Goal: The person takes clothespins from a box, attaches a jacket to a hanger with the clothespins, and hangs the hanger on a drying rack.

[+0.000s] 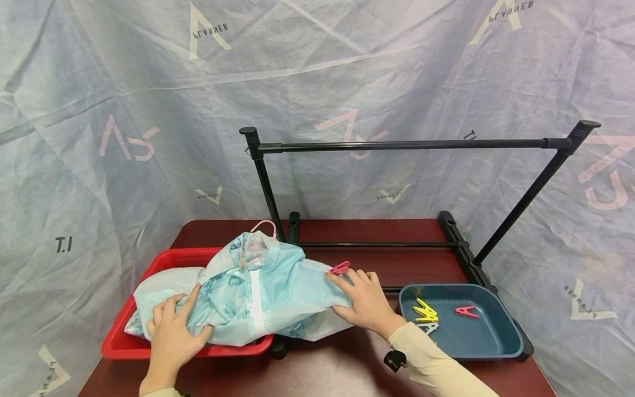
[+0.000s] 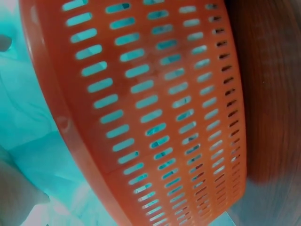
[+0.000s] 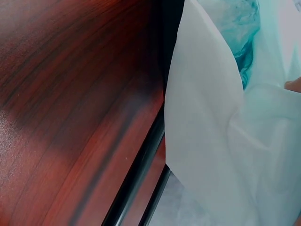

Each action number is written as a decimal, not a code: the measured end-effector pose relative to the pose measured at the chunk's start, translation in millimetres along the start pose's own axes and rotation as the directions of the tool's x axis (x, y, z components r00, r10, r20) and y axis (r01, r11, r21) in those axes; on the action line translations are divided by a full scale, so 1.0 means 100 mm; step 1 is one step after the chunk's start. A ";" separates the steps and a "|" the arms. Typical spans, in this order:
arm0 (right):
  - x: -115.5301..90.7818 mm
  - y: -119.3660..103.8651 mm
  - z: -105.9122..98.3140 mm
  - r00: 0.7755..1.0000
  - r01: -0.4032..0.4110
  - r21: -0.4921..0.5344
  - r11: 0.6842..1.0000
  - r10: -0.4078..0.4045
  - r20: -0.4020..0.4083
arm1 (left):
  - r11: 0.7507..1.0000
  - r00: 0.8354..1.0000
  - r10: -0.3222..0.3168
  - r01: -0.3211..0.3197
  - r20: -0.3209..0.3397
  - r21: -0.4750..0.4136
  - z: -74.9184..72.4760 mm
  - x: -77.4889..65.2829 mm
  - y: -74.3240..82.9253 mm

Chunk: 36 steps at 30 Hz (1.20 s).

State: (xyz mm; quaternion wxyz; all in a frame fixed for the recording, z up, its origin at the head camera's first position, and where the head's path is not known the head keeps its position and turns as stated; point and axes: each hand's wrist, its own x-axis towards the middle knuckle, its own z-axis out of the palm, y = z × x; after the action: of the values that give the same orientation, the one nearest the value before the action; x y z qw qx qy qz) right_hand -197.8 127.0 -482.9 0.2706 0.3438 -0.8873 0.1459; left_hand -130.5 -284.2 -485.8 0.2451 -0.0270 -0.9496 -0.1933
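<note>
Wrinkled pale-blue backdrop cloth (image 1: 124,82) closing off the far side and both flanks of a dark red wooden table (image 1: 317,369). Bare wood along the near edge between the two forearms, and a bare strip at the far edge behind the rack's base.

Black clothes rack (image 1: 407,145) standing on the table, top bar level and bare, right leg slanting down to a foot bar beside the tray; open space under the bar, above the table's middle.

Light-blue garment (image 1: 258,292) with a white zip strip, bunched on a pink hanger (image 1: 264,225), lying half inside the red basket (image 1: 119,342) and spilling over its right rim onto the table, toward the rack's left upright. Basket at the near left corner, slotted wall seen close up from the left wrist (image 2: 155,108), turquoise cloth showing through the slots. White hem of the garment draped over a black base bar in the right wrist view (image 3: 211,141).

Teal tray (image 1: 496,336) at the near right, against the rack's foot, holding yellow pegs (image 1: 425,312), a pink peg (image 1: 466,312) and a white peg (image 1: 429,327).

Left hand (image 1: 171,331) flat on the garment over the basket, fingers spread and straight. Right hand (image 1: 364,300) pressed on the garment's right end, fingers extended, tips just beside a pink peg on the cloth (image 1: 339,268).
</note>
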 end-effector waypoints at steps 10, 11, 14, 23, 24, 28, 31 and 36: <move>-0.03 -0.02 -0.06 0.999 0.013 -0.003 1.000 -0.013 -0.041 | 0.999 0.997 0.029 -0.030 -0.073 -0.011 0.00 -0.03 -0.04; -0.03 -0.02 -0.07 0.999 0.014 -0.003 1.000 -0.014 -0.046 | 0.999 0.996 0.033 -0.034 -0.084 -0.016 0.01 -0.03 -0.04; -0.04 -0.01 -0.07 0.998 0.016 0.000 1.000 -0.016 -0.059 | 0.999 0.993 0.044 -0.047 -0.113 -0.026 0.01 -0.02 -0.05; -0.08 0.00 -0.10 0.997 0.001 0.011 1.000 0.000 -0.071 | 0.999 0.992 0.033 -0.037 -0.118 -0.030 0.00 -0.02 -0.04; -0.08 0.00 -0.10 0.997 0.001 0.006 1.000 -0.001 -0.074 | 0.999 0.993 0.028 -0.032 -0.113 -0.031 0.00 -0.02 -0.04; -0.11 0.01 -0.12 0.996 0.002 -0.009 1.000 -0.003 -0.087 | 1.000 0.996 0.012 -0.015 -0.093 -0.026 0.01 -0.02 -0.04; -0.13 0.01 -0.13 0.996 -0.005 -0.010 1.000 0.004 -0.092 | 1.000 0.996 0.010 -0.012 -0.086 -0.023 0.02 -0.02 -0.04; -0.16 0.03 -0.16 0.996 -0.025 -0.015 1.000 0.024 -0.091 | 0.999 0.996 0.016 -0.019 -0.093 -0.032 0.04 -0.01 -0.04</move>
State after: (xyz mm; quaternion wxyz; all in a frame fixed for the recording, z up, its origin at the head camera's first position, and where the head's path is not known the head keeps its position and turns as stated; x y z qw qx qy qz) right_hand -184.1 144.3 -479.7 0.3118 0.3237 -0.8793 0.1576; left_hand -132.3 -286.9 -490.5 0.2901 -0.0302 -0.9336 -0.2080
